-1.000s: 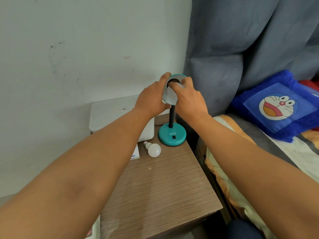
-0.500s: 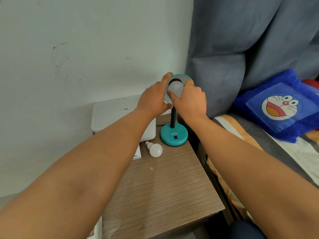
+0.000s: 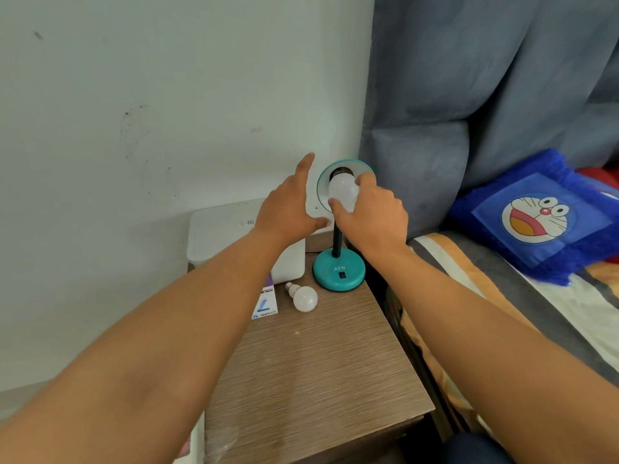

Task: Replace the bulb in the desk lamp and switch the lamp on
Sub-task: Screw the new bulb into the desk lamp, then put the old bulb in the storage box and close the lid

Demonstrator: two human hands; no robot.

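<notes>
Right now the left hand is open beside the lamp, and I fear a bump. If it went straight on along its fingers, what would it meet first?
Probably the wall: the left hand points up past the lamp shade's left edge. Depth is unclear.

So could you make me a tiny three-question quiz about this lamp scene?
1. True or false: the left hand grips the lamp shade.
2. Which hand holds the bulb in the shade?
A. left
B. right
C. both
3. Fill in: the spare bulb lies on the wooden ____.

Key:
1. False; it is open, beside the shade.
2. B, the right hand.
3. Nightstand, beside the teal lamp base.
</notes>
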